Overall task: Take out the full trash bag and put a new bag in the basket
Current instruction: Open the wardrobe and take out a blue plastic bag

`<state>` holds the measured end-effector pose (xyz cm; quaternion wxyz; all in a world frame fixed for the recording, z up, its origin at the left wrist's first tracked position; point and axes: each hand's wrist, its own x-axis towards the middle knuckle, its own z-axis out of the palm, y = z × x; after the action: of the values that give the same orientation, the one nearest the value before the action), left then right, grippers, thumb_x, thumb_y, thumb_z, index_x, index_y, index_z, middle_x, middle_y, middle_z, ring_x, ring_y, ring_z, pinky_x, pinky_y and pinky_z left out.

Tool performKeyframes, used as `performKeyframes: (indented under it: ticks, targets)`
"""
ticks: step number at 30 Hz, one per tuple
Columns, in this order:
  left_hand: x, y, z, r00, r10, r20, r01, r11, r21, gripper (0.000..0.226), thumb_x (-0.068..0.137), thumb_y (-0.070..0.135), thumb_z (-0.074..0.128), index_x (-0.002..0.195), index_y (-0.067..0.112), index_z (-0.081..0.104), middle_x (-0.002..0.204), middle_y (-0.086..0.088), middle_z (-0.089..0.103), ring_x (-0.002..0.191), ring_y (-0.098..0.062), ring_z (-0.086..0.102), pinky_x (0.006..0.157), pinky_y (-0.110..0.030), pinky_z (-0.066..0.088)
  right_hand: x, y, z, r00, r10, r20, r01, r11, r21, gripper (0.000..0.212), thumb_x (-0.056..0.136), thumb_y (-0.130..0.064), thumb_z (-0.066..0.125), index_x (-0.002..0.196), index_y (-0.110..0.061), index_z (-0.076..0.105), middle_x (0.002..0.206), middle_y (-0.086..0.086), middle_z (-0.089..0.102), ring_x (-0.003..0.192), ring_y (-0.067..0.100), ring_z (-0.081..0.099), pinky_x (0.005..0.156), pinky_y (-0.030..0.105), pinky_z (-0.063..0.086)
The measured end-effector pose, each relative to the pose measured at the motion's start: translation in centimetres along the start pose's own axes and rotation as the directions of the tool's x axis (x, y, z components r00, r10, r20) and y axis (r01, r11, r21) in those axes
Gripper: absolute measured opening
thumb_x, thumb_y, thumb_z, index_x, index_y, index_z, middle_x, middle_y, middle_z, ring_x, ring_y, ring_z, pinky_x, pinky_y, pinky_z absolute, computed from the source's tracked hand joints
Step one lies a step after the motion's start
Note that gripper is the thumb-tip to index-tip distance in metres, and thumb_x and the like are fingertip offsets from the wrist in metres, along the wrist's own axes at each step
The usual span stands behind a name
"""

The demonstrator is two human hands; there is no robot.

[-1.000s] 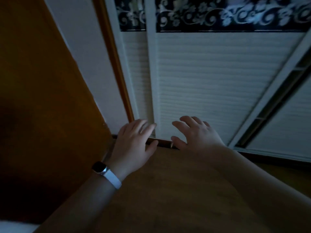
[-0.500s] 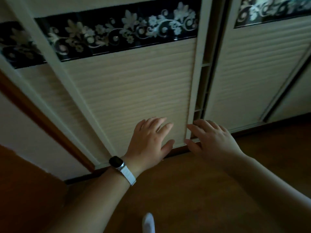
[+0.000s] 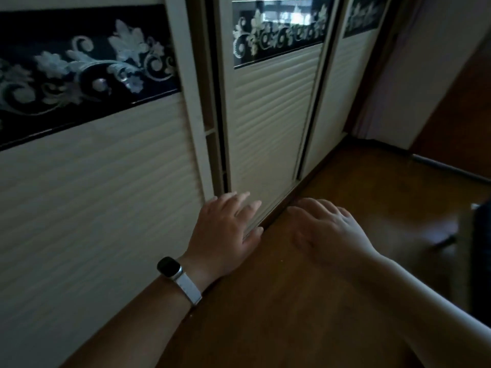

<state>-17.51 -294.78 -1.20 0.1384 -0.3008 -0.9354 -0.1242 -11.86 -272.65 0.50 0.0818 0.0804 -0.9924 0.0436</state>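
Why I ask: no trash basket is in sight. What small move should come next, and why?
Probably turn the head rightward into the room to find the basket. Both the left hand and right hand hover open, holding nothing, and only the wardrobe doors and wooden floor show; the dark shape at the right edge is too cut off to identify.

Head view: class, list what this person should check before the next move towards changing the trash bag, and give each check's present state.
1. Left hand free to grasp: ok, fingers straight, holding nothing.
2. Right hand free to grasp: ok, fingers relaxed, holding nothing.
3. Trash basket in sight: not ok, none shows in this view.
4. New bag within reach: not ok, none shows.
5. Path across the brown wooden floor: cannot tell, a dark blurred object stands at the right edge.
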Motion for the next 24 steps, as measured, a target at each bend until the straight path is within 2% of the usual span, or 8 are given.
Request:
performKeyframes:
  ticks: [8,14,18,22,24]
  targets:
    - [9.4,0.2,3.3,0.965,0.261,0.030,-0.261,0.965,-0.025,0.050,0.089,0.046,0.047,0.131,0.020,0.056,0.135,-0.009,0.057,0.126,-0.030,0.049,0.104,-0.051,0.039,2.2,4.4,-1.2,0.964,0.258,-0.069,-0.260,0.965,-0.020,0.052,0.088,-0.060,0.033,0.130,-0.034,0.049,0.130,-0.007,0.053,0.122,0.021,0.050,0.094,0.039,0.043]
    - [16.4,2.8,7.0,0.938,0.343,0.045,-0.338,0.937,-0.086,0.049,0.088,0.047,0.049,0.128,0.020,0.058,0.134,-0.007,0.057,0.126,-0.029,0.050,0.100,-0.050,0.040,3.7,11.0,-0.1,0.918,0.390,-0.072,-0.393,0.919,-0.019,0.051,0.089,-0.061,0.037,0.131,-0.034,0.046,0.132,-0.007,0.050,0.124,0.021,0.048,0.094,0.039,0.041]
    - [22.1,4.4,9.6,0.924,0.376,0.069,-0.373,0.926,-0.056,0.048,0.087,0.043,0.057,0.129,0.019,0.059,0.135,-0.009,0.057,0.127,-0.031,0.050,0.103,-0.051,0.039,6.8,15.9,1.0,0.914,0.397,-0.081,-0.397,0.918,0.016,0.051,0.089,-0.059,0.034,0.132,-0.033,0.045,0.133,-0.006,0.049,0.124,0.021,0.046,0.094,0.039,0.040]
    - [29.1,6.4,11.7,0.926,0.374,0.052,-0.374,0.927,0.000,0.049,0.086,0.045,0.052,0.128,0.020,0.059,0.133,-0.008,0.058,0.125,-0.029,0.052,0.100,-0.050,0.041,10.9,22.4,1.2,0.918,0.376,-0.126,-0.372,0.927,0.056,0.052,0.090,-0.058,0.032,0.132,-0.031,0.046,0.132,-0.004,0.051,0.124,0.023,0.047,0.095,0.041,0.042]
    - [32.8,7.6,12.6,0.926,0.374,0.056,-0.376,0.927,0.017,0.049,0.085,0.043,0.056,0.128,0.019,0.059,0.132,-0.008,0.059,0.124,-0.029,0.053,0.098,-0.050,0.042,12.6,26.1,0.9,0.921,0.368,-0.128,-0.364,0.930,0.056,0.052,0.091,-0.059,0.032,0.133,-0.031,0.044,0.134,-0.004,0.049,0.125,0.022,0.046,0.096,0.040,0.041]
